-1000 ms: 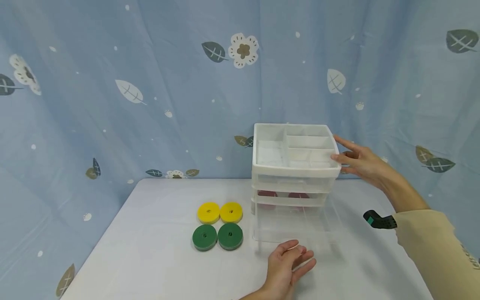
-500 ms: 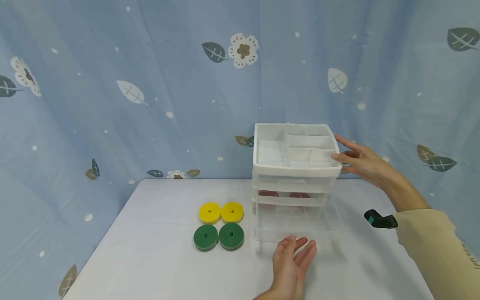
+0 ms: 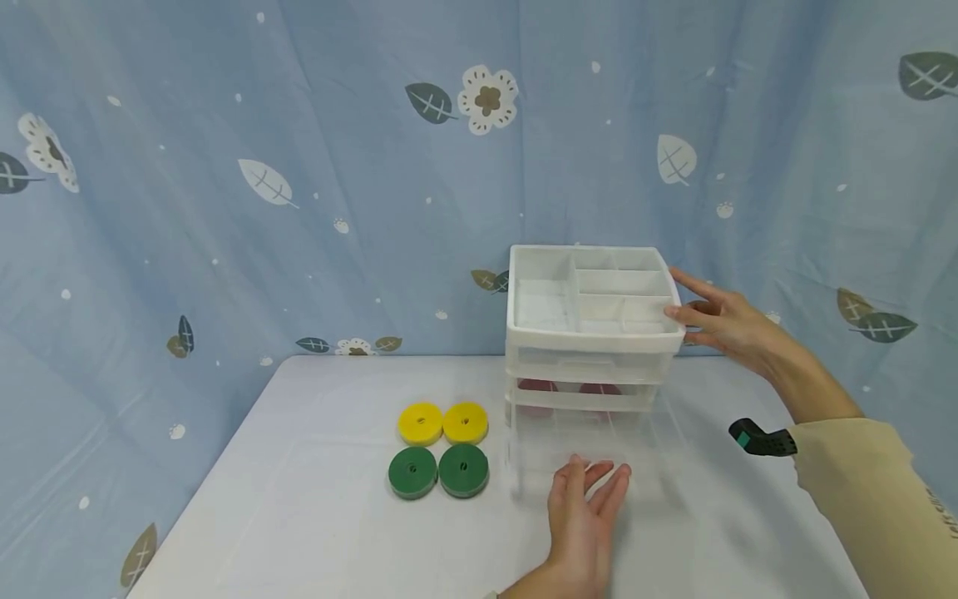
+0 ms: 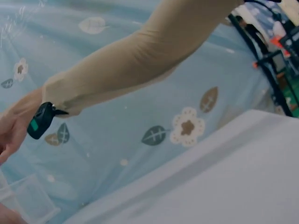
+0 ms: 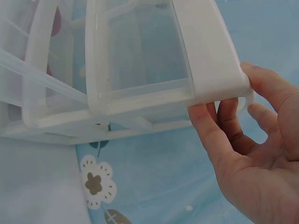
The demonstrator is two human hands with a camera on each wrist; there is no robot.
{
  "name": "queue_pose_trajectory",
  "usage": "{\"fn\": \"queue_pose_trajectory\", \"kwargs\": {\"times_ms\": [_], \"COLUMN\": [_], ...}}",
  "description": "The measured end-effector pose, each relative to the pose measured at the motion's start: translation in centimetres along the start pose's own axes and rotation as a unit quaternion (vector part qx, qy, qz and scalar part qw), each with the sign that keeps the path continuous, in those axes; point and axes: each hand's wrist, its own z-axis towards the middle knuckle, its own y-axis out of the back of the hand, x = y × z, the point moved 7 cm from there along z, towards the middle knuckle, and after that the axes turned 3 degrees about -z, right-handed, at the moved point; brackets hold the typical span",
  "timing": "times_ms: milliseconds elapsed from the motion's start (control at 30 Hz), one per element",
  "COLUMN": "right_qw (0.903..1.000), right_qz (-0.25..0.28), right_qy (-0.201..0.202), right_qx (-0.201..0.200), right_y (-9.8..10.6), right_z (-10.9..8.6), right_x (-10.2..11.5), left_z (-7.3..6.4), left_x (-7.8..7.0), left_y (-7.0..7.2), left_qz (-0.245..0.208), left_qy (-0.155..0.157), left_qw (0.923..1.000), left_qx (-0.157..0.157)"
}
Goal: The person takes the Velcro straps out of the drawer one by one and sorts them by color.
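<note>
A white plastic drawer unit [image 3: 596, 342] with a divided top tray stands at the back of the table, its clear bottom drawer [image 3: 535, 449] pulled out. Two red round things [image 3: 537, 388] show inside through the clear plastic. My left hand [image 3: 578, 524] is at the front of that drawer, fingers extended and fingertips overlapping its front. Only a bit of the left hand [image 4: 8, 216] enters the left wrist view. My right hand [image 5: 254, 149] holds the unit's top by its right edge, thumb and fingers on either side of the corner.
Left of the unit lie two yellow rolls [image 3: 421, 424] with two green rolls [image 3: 412, 472] in front of them. A blue curtain [image 3: 337, 150] with leaves and flowers hangs behind the white table [image 3: 322, 499]. The right wrist carries a black band [image 3: 762, 438].
My left hand has moved forward to the drawer's front, its fingers straightening. The right hand stays on the unit's top edge, and the rolls lie as before.
</note>
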Motion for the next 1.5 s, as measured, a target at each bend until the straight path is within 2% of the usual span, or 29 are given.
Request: {"fn": "queue_pose_trajectory", "kwargs": {"times_ms": [167, 333, 500, 700, 833, 1033, 1500], "right_qw": [0.9999, 0.9999, 0.9999, 1.0, 1.0, 0.9998, 0.9999], "right_qz": [0.003, 0.007, 0.005, 0.005, 0.001, 0.012, 0.01], "right_qy": [0.007, 0.007, 0.009, 0.004, 0.008, 0.011, 0.011], "right_qx": [0.007, 0.004, 0.003, -0.003, -0.002, 0.006, -0.002], "right_y": [0.0, 0.1, 0.0, 0.0, 0.0, 0.0, 0.0], "right_z": [0.0, 0.0, -0.1, 0.0, 0.0, 0.0, 0.1], "right_x": [0.0, -0.1, -0.1, -0.1, -0.1, 0.0, -0.1], "left_z": [1.5, 3.9, 5.9, 7.6, 8.4, 9.6, 10.4], "left_x": [0.1, 0.2, 0.0, -0.4, -0.6, -1.1, -1.4], "left_y": [-0.3, -0.6, -1.1, -1.6, -2.0, -2.2, -2.5], "left_qz": [0.003, -0.019, -0.026, -0.025, -0.026, -0.017, -0.024], "left_qy": [-0.008, -0.025, -0.04, -0.046, -0.045, -0.048, -0.057], "left_qw": [0.9999, 0.9994, 0.9989, 0.9986, 0.9984, 0.9987, 0.998], "left_qx": [-0.007, -0.013, 0.0, 0.011, 0.019, 0.01, 0.009]}}
